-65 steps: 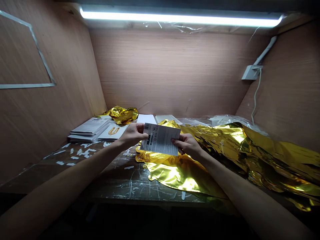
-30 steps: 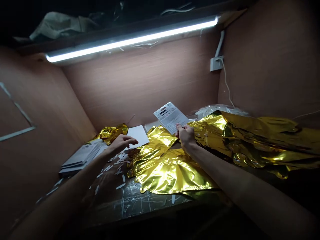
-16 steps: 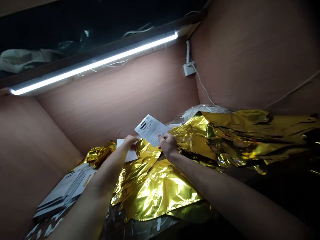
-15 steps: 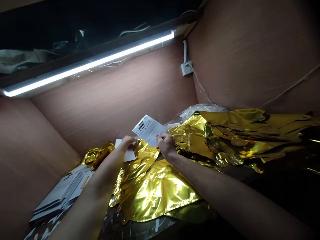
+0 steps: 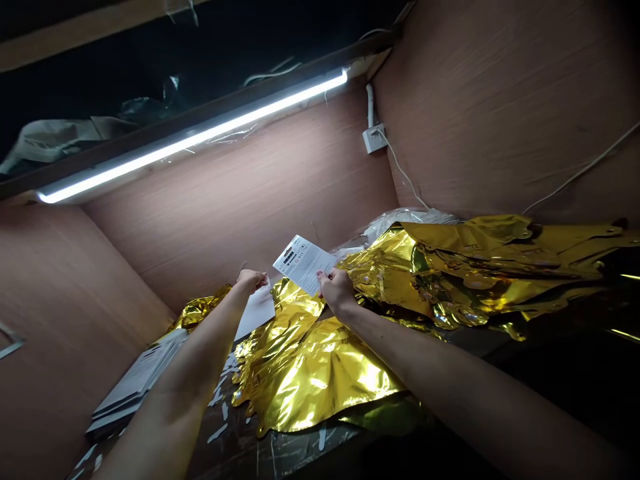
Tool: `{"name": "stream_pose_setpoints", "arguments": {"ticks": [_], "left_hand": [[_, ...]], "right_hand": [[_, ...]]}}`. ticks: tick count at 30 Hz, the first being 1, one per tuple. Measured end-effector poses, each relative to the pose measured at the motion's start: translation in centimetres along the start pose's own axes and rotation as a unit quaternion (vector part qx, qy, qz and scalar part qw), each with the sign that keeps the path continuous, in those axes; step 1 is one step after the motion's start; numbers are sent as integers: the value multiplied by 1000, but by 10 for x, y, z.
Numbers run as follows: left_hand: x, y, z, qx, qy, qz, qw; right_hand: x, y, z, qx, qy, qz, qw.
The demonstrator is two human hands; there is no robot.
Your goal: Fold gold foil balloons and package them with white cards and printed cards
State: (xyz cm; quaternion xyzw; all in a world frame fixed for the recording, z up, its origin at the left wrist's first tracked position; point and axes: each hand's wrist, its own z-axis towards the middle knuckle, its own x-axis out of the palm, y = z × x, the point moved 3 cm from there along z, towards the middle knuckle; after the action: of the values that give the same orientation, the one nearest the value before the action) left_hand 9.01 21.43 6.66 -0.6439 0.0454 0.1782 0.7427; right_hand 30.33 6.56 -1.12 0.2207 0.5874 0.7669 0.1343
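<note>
In my right hand (image 5: pixel 338 289) is a printed white header card (image 5: pixel 304 264) with a dark hang slot at its top; thumb and fingers pinch its lower right edge. Further left, my left hand (image 5: pixel 253 280) is closed at the upper edge of a plain white sheet (image 5: pixel 257 312), which hangs down below the fingers. My fingers partly hide how the sheet is gripped. Shiny gold foil balloons (image 5: pixel 325 373) lie flat and crinkled beneath both hands, with scalloped, tabbed edges.
More gold foil (image 5: pixel 480 273) is heaped at the right. A stack of white cards (image 5: pixel 137 380) lies at the left, beside white scraps (image 5: pixel 220 413). Clear plastic (image 5: pixel 400 220) sits at the back, under a wall socket (image 5: pixel 374 139). A tube light (image 5: pixel 200 138) spans above.
My left hand has shifted slightly up, and more of the white sheet shows below it. The header card sits a little further right in view. The camera view has also shifted.
</note>
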Motion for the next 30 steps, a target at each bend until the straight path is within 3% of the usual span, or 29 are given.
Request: {"name": "stream_pose_setpoints", "arguments": {"ticks": [4,9,15,19,24,30], "left_hand": [[-11,0,13,-66,-56,-3,996],[-36,-4,6,-48,-52,-78,994],[-67,3,-44,13,15,-215,976],[-83,11,-83,35,39,-290,956],[-99,22,-117,39,38,-349,936],[-109,47,-133,5,37,-394,919]], "right_hand": [[1,-5,2,20,3,-17,1000],[11,-14,2,52,88,-2,995],[31,-14,-13,90,275,51,956],[34,-11,-24,91,362,66,925],[35,-13,-30,76,423,70,900],[33,-19,-27,62,436,43,897]]}}
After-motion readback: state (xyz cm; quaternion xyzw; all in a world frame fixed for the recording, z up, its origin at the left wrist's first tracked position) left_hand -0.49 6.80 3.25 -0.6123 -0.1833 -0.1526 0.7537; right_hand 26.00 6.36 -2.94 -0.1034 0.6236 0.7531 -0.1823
